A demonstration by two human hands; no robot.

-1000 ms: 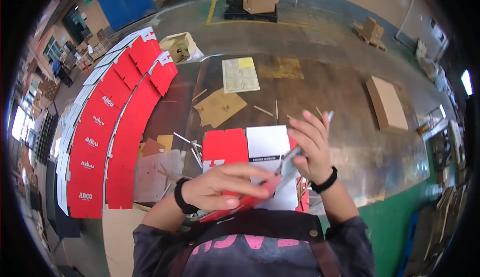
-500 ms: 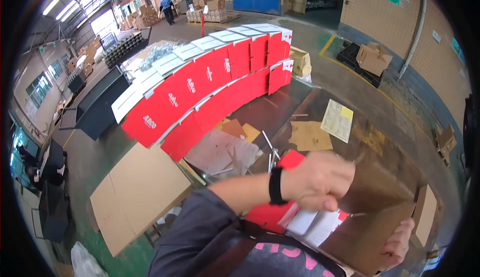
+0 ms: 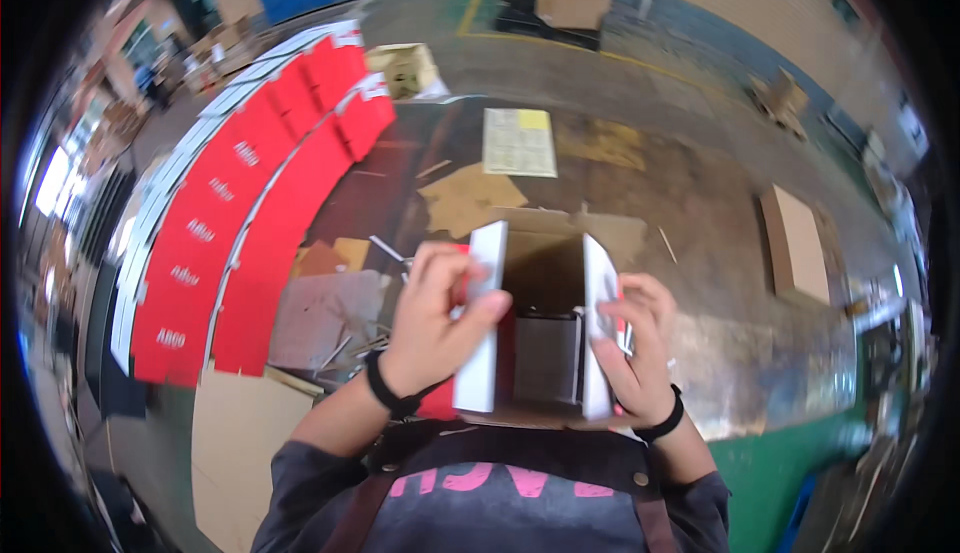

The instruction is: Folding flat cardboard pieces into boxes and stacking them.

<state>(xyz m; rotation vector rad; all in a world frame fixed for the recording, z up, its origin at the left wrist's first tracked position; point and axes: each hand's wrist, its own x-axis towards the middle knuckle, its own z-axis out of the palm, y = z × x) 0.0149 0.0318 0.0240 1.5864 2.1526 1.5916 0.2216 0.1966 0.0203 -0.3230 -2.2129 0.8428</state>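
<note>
An open carton with white side flaps and a brown inside is held close in front of my body, its opening facing up. My left hand grips the left flap, thumb on the inner side and fingers on the outer. On the opposite flap my right hand has its thumb inside and fingers wrapped behind. A grey panel shows deep in the carton; what it belongs to I cannot tell. Bits of red show beside the carton, partly covered by my hands.
Red boxes with white tops stand in a curved-looking double tier on the left. The dark table carries a printed sheet, torn cardboard and a brown box. Brown cardboard lies at lower left.
My view has swung right, so the red boxes sit farther left. My left hand has uncrossed from over the middle, and both hands now hold opposite flaps of the carton.
</note>
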